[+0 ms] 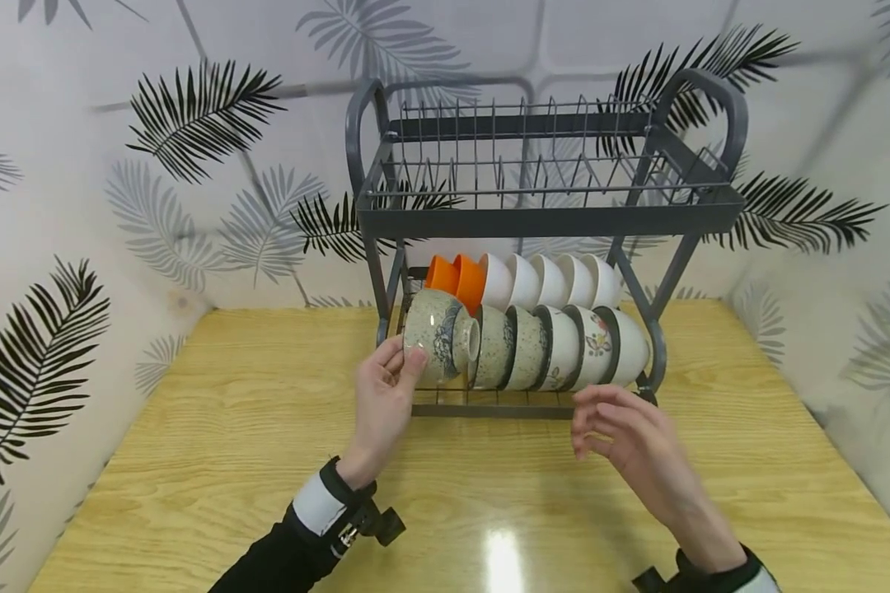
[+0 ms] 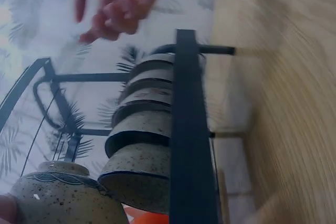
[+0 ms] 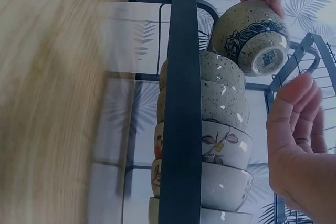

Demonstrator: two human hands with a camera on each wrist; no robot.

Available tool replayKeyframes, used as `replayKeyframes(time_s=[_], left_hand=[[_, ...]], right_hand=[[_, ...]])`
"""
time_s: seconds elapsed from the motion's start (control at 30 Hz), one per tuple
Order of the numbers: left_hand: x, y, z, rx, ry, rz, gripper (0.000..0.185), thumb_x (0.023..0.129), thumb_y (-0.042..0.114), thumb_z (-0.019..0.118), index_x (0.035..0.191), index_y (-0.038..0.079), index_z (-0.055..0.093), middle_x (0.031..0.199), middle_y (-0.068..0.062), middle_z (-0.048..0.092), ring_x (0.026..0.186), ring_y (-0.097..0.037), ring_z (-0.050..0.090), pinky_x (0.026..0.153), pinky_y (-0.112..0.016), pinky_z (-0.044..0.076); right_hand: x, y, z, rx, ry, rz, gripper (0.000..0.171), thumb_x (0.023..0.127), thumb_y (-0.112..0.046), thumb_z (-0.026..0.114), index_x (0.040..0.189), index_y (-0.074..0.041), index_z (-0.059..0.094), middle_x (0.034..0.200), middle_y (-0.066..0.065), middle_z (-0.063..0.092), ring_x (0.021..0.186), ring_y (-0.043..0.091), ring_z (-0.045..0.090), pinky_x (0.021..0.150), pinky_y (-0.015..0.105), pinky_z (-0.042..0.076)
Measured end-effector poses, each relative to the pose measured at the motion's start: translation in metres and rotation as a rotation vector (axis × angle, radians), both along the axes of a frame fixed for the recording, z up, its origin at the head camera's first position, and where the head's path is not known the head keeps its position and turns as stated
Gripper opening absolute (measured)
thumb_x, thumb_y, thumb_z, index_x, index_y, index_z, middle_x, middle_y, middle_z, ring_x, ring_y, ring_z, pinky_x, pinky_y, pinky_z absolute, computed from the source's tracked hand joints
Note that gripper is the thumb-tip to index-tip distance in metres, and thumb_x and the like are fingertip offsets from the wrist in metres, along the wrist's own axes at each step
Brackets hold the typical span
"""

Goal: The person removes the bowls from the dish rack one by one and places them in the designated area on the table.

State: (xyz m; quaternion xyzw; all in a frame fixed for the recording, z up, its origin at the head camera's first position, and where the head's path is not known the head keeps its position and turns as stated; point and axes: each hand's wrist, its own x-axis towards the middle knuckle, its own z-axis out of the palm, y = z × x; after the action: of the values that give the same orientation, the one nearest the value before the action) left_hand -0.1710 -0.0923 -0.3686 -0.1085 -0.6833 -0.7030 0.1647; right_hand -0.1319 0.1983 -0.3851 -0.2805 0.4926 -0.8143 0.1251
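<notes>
My left hand (image 1: 386,395) grips a speckled grey-green bowl (image 1: 428,333) with a blue wave pattern, thumb on its outer wall. The bowl lies on its side, its foot ring turned right, at the left end of the lower tier of a dish rack (image 1: 549,221). To its right stands a row of bowls on edge: speckled bowls (image 1: 528,350), then white ones with flowers (image 1: 592,346). In the right wrist view the held bowl (image 3: 252,35) shows a blue mark on its base. My right hand (image 1: 630,445) hangs before the rack's right front, fingers loosely curved, holding nothing.
Behind the front row stand two orange bowls (image 1: 469,282) and several plain white bowls (image 1: 552,282). The rack's upper tier has wire slots (image 1: 549,177). Its front bar (image 1: 497,410) runs low above the wooden table (image 1: 252,428). A leaf-patterned wall (image 1: 215,198) stands behind.
</notes>
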Motion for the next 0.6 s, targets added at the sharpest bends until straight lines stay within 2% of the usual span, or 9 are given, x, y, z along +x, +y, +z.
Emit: replayKeyframes(time_s=[0.1, 0.2, 0.3, 0.43, 0.5, 0.6], left_hand=[[0.009, 0.001, -0.008, -0.226, 0.261, 0.042, 0.018, 0.097, 0.0, 0.061, 0.112, -0.008, 0.067, 0.086, -0.02, 0.074, 0.063, -0.007, 0.06, 0.06, -0.015, 0.048], [0.016, 0.007, -0.016, -0.398, 0.514, 0.046, 0.019, 0.09, -0.006, 0.067, 0.108, -0.006, 0.069, 0.088, -0.017, 0.076, 0.077, -0.018, 0.074, 0.069, -0.022, 0.059], [0.021, 0.01, -0.021, -0.569, 0.723, 0.026, 0.022, 0.082, -0.011, 0.069, 0.103, -0.005, 0.071, 0.086, -0.013, 0.077, 0.074, -0.021, 0.074, 0.07, -0.024, 0.061], [0.029, 0.014, -0.022, -0.843, 0.925, 0.019, 0.03, 0.075, -0.006, 0.072, 0.103, 0.004, 0.074, 0.086, -0.003, 0.079, 0.073, -0.012, 0.073, 0.073, -0.019, 0.059], [0.033, 0.015, -0.023, -0.954, 0.995, 0.013, 0.035, 0.072, -0.002, 0.073, 0.105, 0.009, 0.075, 0.087, 0.003, 0.079, 0.074, -0.007, 0.072, 0.074, -0.017, 0.058], [0.037, 0.015, -0.025, -1.073, 1.082, 0.001, 0.033, 0.076, 0.003, 0.073, 0.108, 0.015, 0.076, 0.091, 0.009, 0.079, 0.078, -0.004, 0.07, 0.078, -0.018, 0.057]], right_hand=[[-0.003, -0.009, 0.003, 0.098, -0.024, -0.005, 0.041, 0.111, -0.01, 0.023, 0.132, -0.01, 0.058, 0.108, -0.001, 0.071, 0.095, 0.014, 0.071, 0.078, 0.032, 0.062], [-0.001, -0.014, 0.002, 0.231, -0.066, -0.024, 0.039, 0.112, -0.021, 0.024, 0.137, -0.019, 0.054, 0.112, -0.005, 0.072, 0.098, 0.014, 0.072, 0.08, 0.037, 0.063], [-0.001, -0.021, 0.002, 0.32, -0.117, -0.034, 0.042, 0.113, -0.03, 0.023, 0.147, -0.016, 0.043, 0.115, -0.006, 0.071, 0.096, 0.016, 0.073, 0.078, 0.04, 0.064], [-0.003, -0.029, 0.003, 0.362, -0.203, -0.065, 0.058, 0.111, -0.042, 0.022, 0.155, -0.005, 0.022, 0.116, -0.004, 0.067, 0.086, 0.016, 0.071, 0.067, 0.039, 0.063], [-0.004, -0.033, 0.003, 0.37, -0.232, -0.083, 0.06, 0.11, -0.047, 0.021, 0.155, -0.007, 0.022, 0.117, -0.003, 0.064, 0.082, 0.016, 0.07, 0.062, 0.038, 0.062], [-0.005, -0.036, 0.003, 0.397, -0.252, -0.087, 0.056, 0.109, -0.05, 0.02, 0.152, -0.016, 0.028, 0.121, 0.001, 0.057, 0.082, 0.017, 0.068, 0.059, 0.037, 0.06]])
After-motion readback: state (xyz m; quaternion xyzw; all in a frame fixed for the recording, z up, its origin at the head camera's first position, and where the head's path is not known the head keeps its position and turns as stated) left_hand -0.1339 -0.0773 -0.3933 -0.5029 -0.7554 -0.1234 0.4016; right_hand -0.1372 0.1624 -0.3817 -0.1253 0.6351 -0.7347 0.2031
